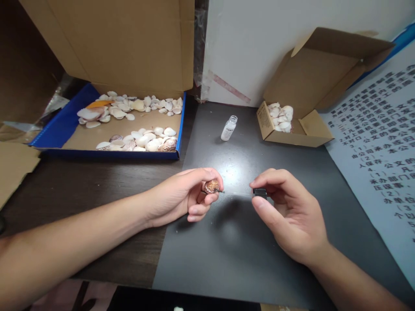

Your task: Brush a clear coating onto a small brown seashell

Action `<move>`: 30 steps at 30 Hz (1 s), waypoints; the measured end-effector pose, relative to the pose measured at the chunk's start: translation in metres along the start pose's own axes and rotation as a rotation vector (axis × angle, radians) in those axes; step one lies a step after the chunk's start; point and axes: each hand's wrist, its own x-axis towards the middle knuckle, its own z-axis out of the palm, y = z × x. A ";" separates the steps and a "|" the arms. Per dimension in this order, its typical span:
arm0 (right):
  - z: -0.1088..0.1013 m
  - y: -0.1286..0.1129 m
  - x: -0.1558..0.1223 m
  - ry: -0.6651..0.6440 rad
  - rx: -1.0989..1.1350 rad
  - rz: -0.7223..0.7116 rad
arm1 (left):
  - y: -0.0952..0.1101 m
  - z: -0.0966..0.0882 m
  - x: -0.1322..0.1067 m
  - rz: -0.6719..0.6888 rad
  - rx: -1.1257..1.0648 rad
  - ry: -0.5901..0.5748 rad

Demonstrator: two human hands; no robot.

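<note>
My left hand [199, 194] pinches a small brown speckled seashell [212, 186] between thumb and fingers, above the edge of the grey mat. A tiny dark bit shows at the shell's right side. Across from it, my right hand [288, 211] grips a black cap [260, 193] between thumb and index finger. A faint, thin clear stem seems to run from the cap leftward to the shell; whether its tip touches the shell I cannot tell. Beyond both hands stands a small uncapped glass bottle [228, 128] with a white label or whitish contents.
A blue-edged cardboard box [113, 154] at the back left holds many pale seashells [152, 139]. At the back right, a smaller open cardboard box [296, 137] contains white shells [281, 116]. A printed sheet [382, 151] lies along the right of the grey mat [207, 263].
</note>
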 end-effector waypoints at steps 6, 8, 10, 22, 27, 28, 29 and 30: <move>-0.001 -0.001 -0.001 0.008 0.009 0.011 | 0.000 0.000 -0.001 -0.005 0.001 -0.003; 0.000 -0.001 0.000 -0.015 -0.006 0.001 | 0.000 0.000 -0.001 -0.010 0.004 -0.001; 0.000 -0.001 0.000 -0.013 -0.011 0.002 | 0.000 0.000 -0.001 -0.009 0.007 -0.004; 0.000 -0.003 -0.001 0.047 -0.026 -0.009 | 0.000 0.000 -0.001 -0.004 0.006 -0.004; -0.001 -0.003 -0.001 -0.022 -0.043 -0.017 | 0.000 0.000 0.000 -0.010 0.011 0.012; -0.001 -0.003 -0.001 -0.018 -0.039 -0.017 | 0.000 0.000 0.000 -0.010 0.008 0.013; -0.002 -0.003 -0.001 -0.007 -0.034 -0.013 | 0.000 0.000 0.000 -0.009 0.003 0.012; -0.002 -0.003 -0.002 0.004 -0.029 -0.006 | 0.000 0.000 0.000 -0.008 -0.001 0.009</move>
